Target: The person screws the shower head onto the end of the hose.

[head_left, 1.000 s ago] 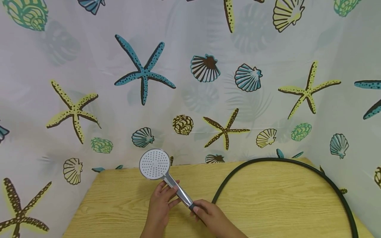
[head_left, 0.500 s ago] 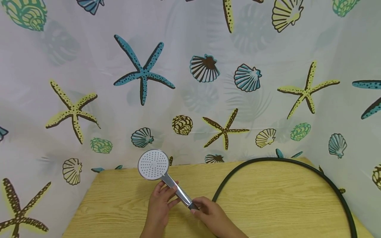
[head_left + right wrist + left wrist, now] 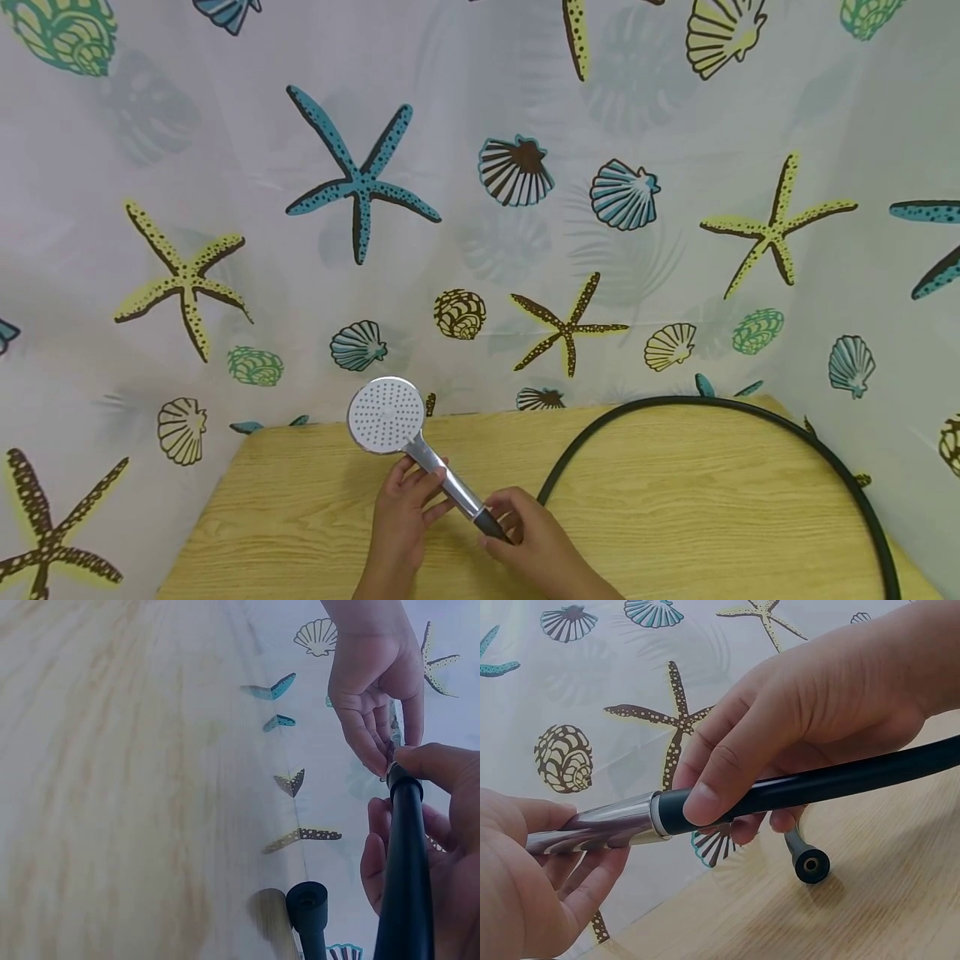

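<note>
In the head view a chrome hand shower (image 3: 386, 415) with a white, dotted spray face is tilted, its face at the upper left. My left hand (image 3: 399, 521) holds its chrome handle (image 3: 442, 477) between thumb and fingers. At the handle's lower end sits the black end (image 3: 491, 525) of a shower hose, flush against the chrome rim in the left wrist view. My right hand (image 3: 802, 727) pinches that black end (image 3: 676, 810) there, thumb on the near side. From it the hose (image 3: 870, 778) runs off to the right. The right wrist view looks along the hose (image 3: 405, 877) towards both hands.
The black hose (image 3: 697, 402) loops across the right of the wooden table (image 3: 660, 492). Its other end (image 3: 811, 866), a round fitting with a hole, stands beyond my right hand. A curtain (image 3: 465, 100) with shells and starfish hangs behind and at both sides.
My right fingers have shifted and rolled around the hose end, so more of the black piece shows. The hand shower and left hand have hardly moved.
</note>
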### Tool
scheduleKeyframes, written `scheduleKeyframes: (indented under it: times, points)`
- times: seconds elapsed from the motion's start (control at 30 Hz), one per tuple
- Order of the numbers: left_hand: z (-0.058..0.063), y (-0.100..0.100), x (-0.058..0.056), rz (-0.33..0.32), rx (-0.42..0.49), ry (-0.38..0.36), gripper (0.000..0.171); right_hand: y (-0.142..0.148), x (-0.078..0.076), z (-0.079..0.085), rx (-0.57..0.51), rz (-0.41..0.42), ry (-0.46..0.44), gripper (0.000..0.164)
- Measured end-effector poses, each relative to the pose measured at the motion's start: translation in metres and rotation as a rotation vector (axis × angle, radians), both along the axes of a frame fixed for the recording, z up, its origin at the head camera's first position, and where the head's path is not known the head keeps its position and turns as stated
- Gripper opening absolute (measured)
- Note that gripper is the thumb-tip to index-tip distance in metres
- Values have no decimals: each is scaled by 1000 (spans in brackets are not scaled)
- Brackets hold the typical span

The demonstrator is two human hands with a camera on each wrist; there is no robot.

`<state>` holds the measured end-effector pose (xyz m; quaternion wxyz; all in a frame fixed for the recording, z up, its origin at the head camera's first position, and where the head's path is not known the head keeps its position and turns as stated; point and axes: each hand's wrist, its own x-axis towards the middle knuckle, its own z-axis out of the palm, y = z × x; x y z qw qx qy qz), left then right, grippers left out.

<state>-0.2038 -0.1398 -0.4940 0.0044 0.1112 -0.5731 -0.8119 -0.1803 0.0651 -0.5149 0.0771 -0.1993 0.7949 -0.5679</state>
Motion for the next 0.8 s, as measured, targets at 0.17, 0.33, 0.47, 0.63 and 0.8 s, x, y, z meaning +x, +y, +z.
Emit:
scheduleKeyframes:
  times: [0.17,0.33,0.47,0.63,0.8]
  points:
    - [0,0,0,7,2,6,58,-1,0,-1,36,-22,28,28]
    - [-1,0,-1,13,2,18,57,-2,0,-1,36,-33,33,25]
    - [0,-1,-2,12,-3,16,58,-2,1,-1,24,-37,30,25]
    - [-1,-2,-2,16,-6,4,58,-3,1,-1,8,-38,27,24]
    - [-1,-2,-3,16,-4,2,58,-3,1,-2,-8,-36,19,24]
